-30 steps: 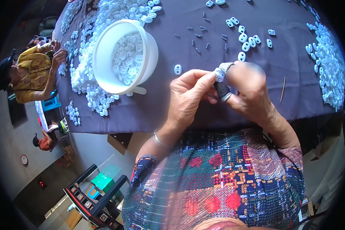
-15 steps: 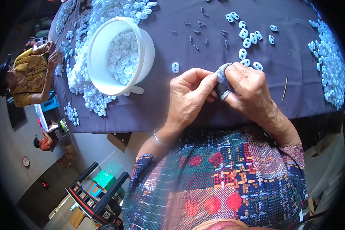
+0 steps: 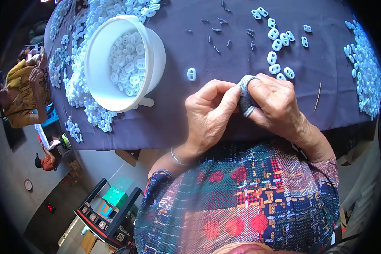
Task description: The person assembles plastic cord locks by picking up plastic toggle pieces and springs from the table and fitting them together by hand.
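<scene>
My left hand and my right hand meet above the front of the table, fingertips pinched together. Between them is a small pale plastic cord lock, mostly covered by the fingers. Dark and grey finger guards wrap the thumb and index finger of my right hand. One loose two-hole cord lock piece lies beyond my left hand. Past my right hand runs a loose line of white cord lock pieces. Several small metal springs are scattered on the cloth farther off.
A white tub of white pieces stands at the left, amid a large heap of them. Another heap lies at the far right. A thin brown stick rests right of my right hand. Another person sits at the left.
The view has shifted slightly, so the tub appears farther left. My hands stay together, with my right fingers closing a little more around the small piece.
</scene>
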Demonstrator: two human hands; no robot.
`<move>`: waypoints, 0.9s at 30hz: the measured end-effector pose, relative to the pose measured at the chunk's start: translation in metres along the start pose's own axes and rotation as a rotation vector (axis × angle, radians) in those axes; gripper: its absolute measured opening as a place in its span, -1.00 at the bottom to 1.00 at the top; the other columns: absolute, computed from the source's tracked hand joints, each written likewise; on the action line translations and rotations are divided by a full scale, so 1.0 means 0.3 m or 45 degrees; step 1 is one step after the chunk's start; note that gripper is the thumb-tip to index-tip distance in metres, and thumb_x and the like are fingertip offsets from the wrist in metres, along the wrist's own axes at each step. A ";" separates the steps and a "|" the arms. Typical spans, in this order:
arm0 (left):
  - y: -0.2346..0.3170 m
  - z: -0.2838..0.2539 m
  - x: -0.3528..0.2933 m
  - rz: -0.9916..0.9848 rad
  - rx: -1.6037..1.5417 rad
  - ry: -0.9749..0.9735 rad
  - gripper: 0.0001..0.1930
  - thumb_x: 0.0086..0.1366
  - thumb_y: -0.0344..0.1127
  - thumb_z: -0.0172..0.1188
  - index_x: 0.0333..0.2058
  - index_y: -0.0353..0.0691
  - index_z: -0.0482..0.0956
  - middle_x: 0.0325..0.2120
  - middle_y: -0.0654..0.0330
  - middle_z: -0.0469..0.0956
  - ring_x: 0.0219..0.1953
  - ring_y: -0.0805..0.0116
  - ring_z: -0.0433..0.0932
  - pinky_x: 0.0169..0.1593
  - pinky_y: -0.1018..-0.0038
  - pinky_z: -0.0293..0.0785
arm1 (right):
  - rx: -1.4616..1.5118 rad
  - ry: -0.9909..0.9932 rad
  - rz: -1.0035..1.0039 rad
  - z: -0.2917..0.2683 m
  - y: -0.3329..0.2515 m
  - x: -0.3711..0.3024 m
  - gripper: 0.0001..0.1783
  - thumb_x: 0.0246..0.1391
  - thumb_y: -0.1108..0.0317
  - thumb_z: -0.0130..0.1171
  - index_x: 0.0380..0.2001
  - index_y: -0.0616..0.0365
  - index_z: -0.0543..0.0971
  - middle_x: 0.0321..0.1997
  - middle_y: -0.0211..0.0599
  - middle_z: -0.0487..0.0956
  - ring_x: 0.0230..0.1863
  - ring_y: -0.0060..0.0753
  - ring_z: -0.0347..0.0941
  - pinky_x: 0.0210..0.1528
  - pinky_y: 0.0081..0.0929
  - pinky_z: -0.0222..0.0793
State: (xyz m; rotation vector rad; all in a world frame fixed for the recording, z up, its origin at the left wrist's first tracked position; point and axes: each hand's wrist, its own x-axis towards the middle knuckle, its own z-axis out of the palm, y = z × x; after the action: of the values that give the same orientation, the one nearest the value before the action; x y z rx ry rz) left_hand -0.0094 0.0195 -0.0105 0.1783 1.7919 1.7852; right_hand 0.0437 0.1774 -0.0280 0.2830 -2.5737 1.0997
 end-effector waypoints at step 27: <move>-0.032 -0.009 -0.004 0.217 0.139 0.003 -0.96 0.25 -0.53 0.17 -0.36 -0.40 0.55 -0.44 0.27 0.49 -0.43 0.61 0.44 -0.37 0.66 0.37 | 0.045 0.021 -0.101 0.020 0.000 -0.002 -0.65 -0.52 0.53 0.23 -0.47 0.30 0.43 -0.56 -0.20 0.39 -0.56 -0.18 0.41 -0.54 -0.35 0.38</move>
State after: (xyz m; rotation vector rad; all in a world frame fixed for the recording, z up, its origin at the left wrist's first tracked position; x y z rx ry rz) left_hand -0.0067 0.0158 -0.0193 0.3829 1.9271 1.8032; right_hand 0.0428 0.1731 -0.0322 0.3794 -2.5079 1.1157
